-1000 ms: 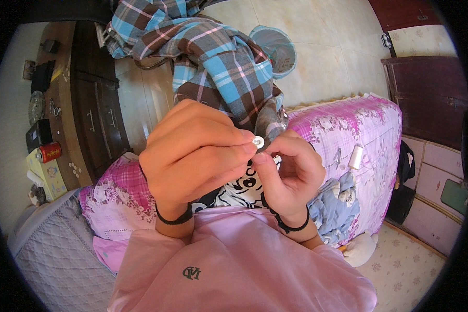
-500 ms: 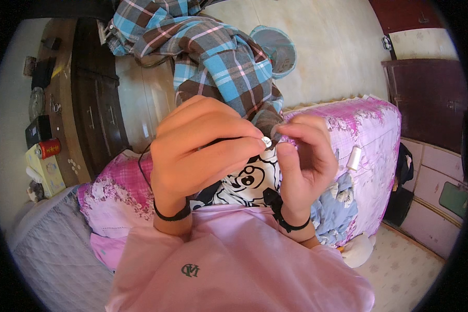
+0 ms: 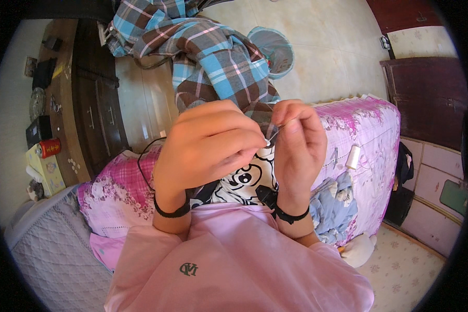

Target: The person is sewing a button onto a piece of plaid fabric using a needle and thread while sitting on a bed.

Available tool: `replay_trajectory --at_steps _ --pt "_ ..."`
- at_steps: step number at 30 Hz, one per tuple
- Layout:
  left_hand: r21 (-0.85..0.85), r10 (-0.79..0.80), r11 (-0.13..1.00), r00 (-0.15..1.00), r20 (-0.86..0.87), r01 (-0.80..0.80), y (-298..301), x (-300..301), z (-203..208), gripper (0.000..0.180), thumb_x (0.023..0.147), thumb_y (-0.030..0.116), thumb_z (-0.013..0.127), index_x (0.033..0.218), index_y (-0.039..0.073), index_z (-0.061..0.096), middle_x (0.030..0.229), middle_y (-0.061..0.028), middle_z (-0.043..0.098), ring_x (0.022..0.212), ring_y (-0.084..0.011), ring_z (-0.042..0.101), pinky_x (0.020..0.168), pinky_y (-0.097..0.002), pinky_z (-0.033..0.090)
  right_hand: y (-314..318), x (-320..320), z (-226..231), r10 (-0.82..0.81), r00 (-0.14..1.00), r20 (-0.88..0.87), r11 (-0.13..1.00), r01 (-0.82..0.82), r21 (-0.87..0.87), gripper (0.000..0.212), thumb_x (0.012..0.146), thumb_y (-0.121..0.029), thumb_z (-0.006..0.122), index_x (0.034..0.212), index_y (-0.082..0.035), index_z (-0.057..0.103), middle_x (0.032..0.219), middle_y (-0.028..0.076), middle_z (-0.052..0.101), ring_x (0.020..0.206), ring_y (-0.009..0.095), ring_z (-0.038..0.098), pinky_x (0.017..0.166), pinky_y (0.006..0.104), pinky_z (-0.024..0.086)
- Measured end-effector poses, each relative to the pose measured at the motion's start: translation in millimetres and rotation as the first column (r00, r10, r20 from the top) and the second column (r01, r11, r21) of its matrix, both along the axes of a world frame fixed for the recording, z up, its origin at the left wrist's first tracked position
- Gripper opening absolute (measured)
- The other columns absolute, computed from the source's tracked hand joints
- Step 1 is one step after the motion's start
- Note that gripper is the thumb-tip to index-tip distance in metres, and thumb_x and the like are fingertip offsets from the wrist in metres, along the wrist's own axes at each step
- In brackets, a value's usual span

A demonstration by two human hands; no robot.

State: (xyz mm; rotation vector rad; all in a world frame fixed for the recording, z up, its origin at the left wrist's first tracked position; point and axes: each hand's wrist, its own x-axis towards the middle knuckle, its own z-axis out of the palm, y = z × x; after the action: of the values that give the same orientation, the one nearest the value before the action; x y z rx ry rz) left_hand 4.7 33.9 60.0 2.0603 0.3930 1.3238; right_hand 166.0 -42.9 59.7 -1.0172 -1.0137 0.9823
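Both hands are raised close to the camera, fingertips almost meeting. My left hand (image 3: 208, 148) has its fingers closed, pinching one end of a thin pale strand (image 3: 276, 132), thread or needle, I cannot tell which. My right hand (image 3: 296, 145) pinches the other end between thumb and forefinger. Each wrist wears a black band. Below the hands lies a white garment with a black cartoon print (image 3: 239, 182), partly hidden by them. A blue and brown plaid shirt (image 3: 213, 62) hangs behind the hands.
A bed with a pink flowered cover (image 3: 359, 119) carries a white thread spool (image 3: 352, 157) and pale blue cloth (image 3: 338, 205). A dark wooden dresser (image 3: 96, 114) with a red can (image 3: 49, 148) stands at left. A round basket (image 3: 273, 49) sits on the tiled floor.
Both hands have risen and drawn closer together. The right hand's fingers have lifted to pinch the strand, and a small shiny bit seen earlier at the fingertips no longer shows.
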Motion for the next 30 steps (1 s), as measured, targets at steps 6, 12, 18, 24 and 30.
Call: replay_trajectory --at_steps 6,12,18,24,30 --pt "-0.252 0.057 0.966 0.998 -0.009 -0.057 -1 -14 1 0.019 0.064 -0.011 0.074 0.081 -0.002 0.070 0.079 -0.0102 0.071 0.059 -0.0136 0.058 0.056 -0.0237 0.043 4 60 -10 -0.132 0.886 -0.444 0.984 0.170 0.047 0.010 0.104 -0.010 0.054 0.110 -0.003 0.055 0.092 0.010 0.059 0.084 0.019 0.055 0.072 0.0274 0.045" --pt "-0.401 0.047 0.915 0.999 -0.006 -0.045 1 -22 3 0.016 0.068 -0.012 0.073 0.082 -0.004 0.070 0.079 -0.0110 0.071 0.060 -0.0102 0.056 0.056 -0.0224 0.041 -27 159 -40 -0.382 0.895 -0.231 0.923 0.381 -0.050 0.015 0.101 -0.006 0.060 0.115 -0.002 0.055 0.092 0.008 0.062 0.084 0.017 0.057 0.072 0.0271 0.047" --pt "-0.470 0.027 0.882 1.000 0.000 -0.024 4 -26 0 0.017 0.070 -0.011 0.073 0.084 -0.004 0.071 0.080 -0.0100 0.071 0.061 -0.0092 0.056 0.057 -0.0218 0.041 -50 191 -57 -0.600 0.791 0.119 0.786 0.610 -0.096 0.021 0.098 -0.003 0.064 0.117 0.004 0.061 0.096 0.013 0.072 0.077 0.013 0.062 0.068 0.0252 0.050" --pt "-0.465 0.006 0.885 1.000 0.011 0.000 6 -26 -1 0.016 0.071 -0.012 0.072 0.085 -0.004 0.071 0.081 -0.0104 0.071 0.063 -0.0089 0.057 0.057 -0.0216 0.041 -67 225 -87 -0.692 0.562 0.453 0.644 0.764 0.036 0.017 0.098 -0.005 0.063 0.112 0.005 0.064 0.092 0.014 0.073 0.072 0.012 0.063 0.064 0.0234 0.051" --pt "-0.491 -0.002 0.871 0.999 0.035 0.019 5 -27 -2 0.014 0.073 -0.012 0.072 0.085 -0.005 0.070 0.081 -0.0114 0.071 0.063 -0.0092 0.058 0.058 -0.0218 0.042 -75 240 -104 -0.693 0.461 0.554 0.593 0.802 0.075 0.014 0.098 -0.005 0.063 0.109 0.004 0.064 0.089 0.012 0.074 0.070 0.010 0.063 0.062 0.0227 0.050"
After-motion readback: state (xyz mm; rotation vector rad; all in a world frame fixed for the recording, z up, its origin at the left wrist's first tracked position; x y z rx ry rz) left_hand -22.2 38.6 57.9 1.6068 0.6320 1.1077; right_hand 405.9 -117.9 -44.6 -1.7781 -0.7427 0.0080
